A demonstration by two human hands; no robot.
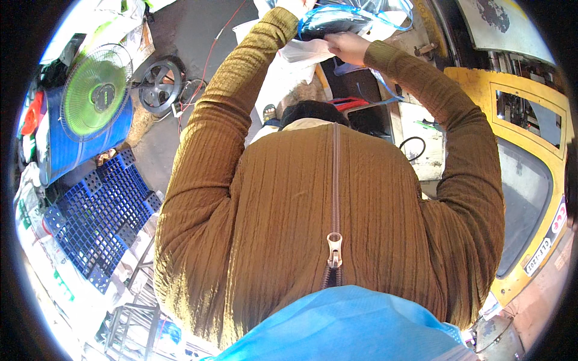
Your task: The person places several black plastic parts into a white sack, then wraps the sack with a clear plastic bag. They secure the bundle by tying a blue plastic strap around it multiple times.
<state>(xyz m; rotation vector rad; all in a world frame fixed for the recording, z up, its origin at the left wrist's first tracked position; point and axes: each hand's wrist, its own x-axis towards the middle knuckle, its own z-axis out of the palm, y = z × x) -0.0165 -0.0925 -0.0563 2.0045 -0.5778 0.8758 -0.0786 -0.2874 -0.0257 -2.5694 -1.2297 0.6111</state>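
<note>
At the top edge a white, partly clear plastic bag (310,52) hangs with its mouth spread. Black, shiny material (328,24) lies inside it, and thin blue strips (385,21) loop around the opening. My right hand (348,47) is closed, with bent fingers pinching the bag's near right rim. On the other side, my left hand (296,6) is at the bag's left rim and looks closed on it. The frame's edge cuts off part of that hand, and bright light washes it out. Both arms, in brown ribbed sleeves, reach forward.
A green fan (96,93) stands at the left beside a blue drum (90,147) and a blue plastic pallet (99,213). Past them is a grey handwheel (161,87). A yellow machine cover (472,90) with windows fills the right side. Red and blue strips (349,103) lie below the bag.
</note>
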